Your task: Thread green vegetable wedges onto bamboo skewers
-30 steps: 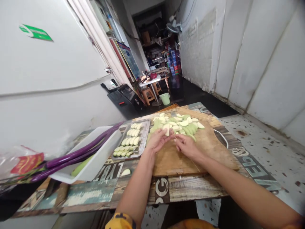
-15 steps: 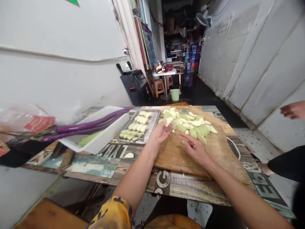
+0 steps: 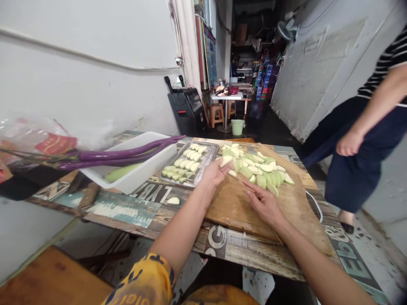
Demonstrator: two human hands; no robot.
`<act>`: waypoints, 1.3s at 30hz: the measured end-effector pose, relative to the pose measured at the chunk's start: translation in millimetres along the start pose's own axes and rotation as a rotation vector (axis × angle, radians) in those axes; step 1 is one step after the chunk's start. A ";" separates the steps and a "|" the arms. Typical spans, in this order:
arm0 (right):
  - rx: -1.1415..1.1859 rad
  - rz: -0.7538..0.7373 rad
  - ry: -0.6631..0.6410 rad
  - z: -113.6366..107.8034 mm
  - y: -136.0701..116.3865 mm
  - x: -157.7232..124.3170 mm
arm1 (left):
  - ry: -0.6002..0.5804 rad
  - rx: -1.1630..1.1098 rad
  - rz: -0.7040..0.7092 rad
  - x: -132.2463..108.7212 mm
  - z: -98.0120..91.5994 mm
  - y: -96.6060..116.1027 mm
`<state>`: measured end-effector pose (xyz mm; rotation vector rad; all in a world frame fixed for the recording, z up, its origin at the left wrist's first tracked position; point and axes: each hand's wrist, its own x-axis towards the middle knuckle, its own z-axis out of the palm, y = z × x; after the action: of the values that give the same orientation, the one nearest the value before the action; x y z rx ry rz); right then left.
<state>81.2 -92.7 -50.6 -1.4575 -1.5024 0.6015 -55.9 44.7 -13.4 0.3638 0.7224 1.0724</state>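
My left hand (image 3: 214,173) is closed on a pale green vegetable slice (image 3: 226,161), pinched at the fingertips. In my right hand (image 3: 265,205) is a thin bamboo skewer (image 3: 241,181); its tip points toward the left hand and its rear end sticks out below the wrist. Whether the tip touches the slice I cannot tell. Both hands are over the wooden cutting board (image 3: 233,207). Many loose slices (image 3: 265,168) are heaped on its far part. Left of the board, a clear tray (image 3: 208,157) holds rows of skewered slices (image 3: 187,164).
A white bin (image 3: 127,186) with long purple eggplants (image 3: 127,156) across it stands at the left. One slice (image 3: 173,201) lies alone on the table. More bamboo skewers (image 3: 282,161) lie behind the board. Another person (image 3: 356,144) is on the right, beyond the table.
The view has shifted slightly, and the other person has come further into view on the right. My hands keep nearly the same place and hold.
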 end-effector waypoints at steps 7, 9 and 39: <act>0.000 -0.005 0.024 -0.3 -6.8 0.5 | 0.009 0.031 0.006 -0.1 -0.2 0.5; 0.006 0.003 0.023 0.0 -8.1 0.1 | 0.005 0.032 0.006 -0.2 -0.4 0.6; 0.029 0.016 0.005 -1.0 -12.7 -1.6 | -0.020 0.069 0.065 -4.7 1.4 -1.7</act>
<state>75.5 -96.7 -39.8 -1.4494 -1.4735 0.6266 -55.1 39.8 -11.7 0.4596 0.7351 1.1056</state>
